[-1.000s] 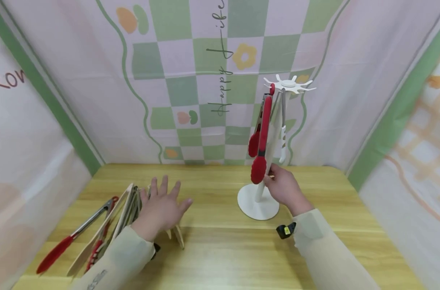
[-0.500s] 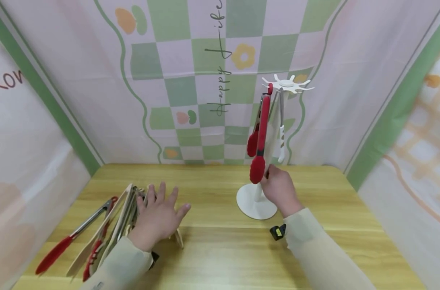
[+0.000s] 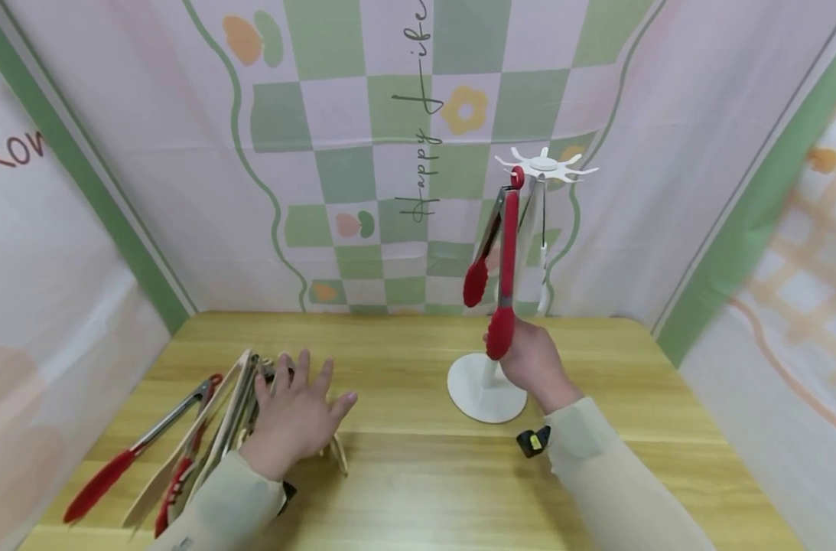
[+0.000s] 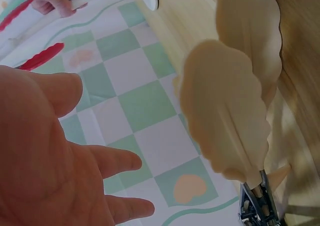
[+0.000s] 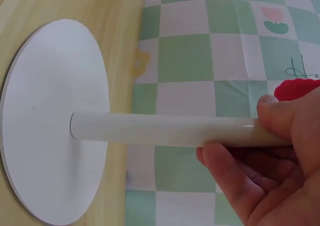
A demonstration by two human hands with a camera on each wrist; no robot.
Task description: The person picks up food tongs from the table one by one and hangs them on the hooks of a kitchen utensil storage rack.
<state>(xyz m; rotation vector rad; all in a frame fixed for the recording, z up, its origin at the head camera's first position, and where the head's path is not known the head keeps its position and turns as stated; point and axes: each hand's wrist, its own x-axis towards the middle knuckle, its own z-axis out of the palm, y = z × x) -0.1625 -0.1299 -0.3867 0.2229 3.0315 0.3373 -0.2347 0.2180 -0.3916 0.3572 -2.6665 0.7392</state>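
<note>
My right hand (image 3: 533, 363) grips the white post (image 5: 165, 128) of an upright utensil stand, thumb on one side and fingers curled on the other. The round white base (image 3: 483, 409) sits on the table, and a ring of white hooks (image 3: 544, 164) tops the post. Red-tipped tongs (image 3: 507, 252) hang spread from one hook, partly in front of my right hand. A thin utensil with a white handle (image 3: 544, 275) hangs behind. My left hand (image 3: 294, 421) hovers with spread fingers by a pile of tongs, holding nothing. Beige scalloped tong heads (image 4: 220, 106) show beside it.
The wooden table (image 3: 418, 490) bears several tongs at left, among them red-ended tongs (image 3: 101, 486) lying apart. A pale wooden pair (image 3: 149, 490) lies next to them. Checked fabric (image 3: 383, 176) hangs behind the table, with more cloth at both sides.
The stand's hook ring has turned a little, and the red tongs have swung wider and lower. My right fingers have closed around the post. My left hand has drifted slightly left.
</note>
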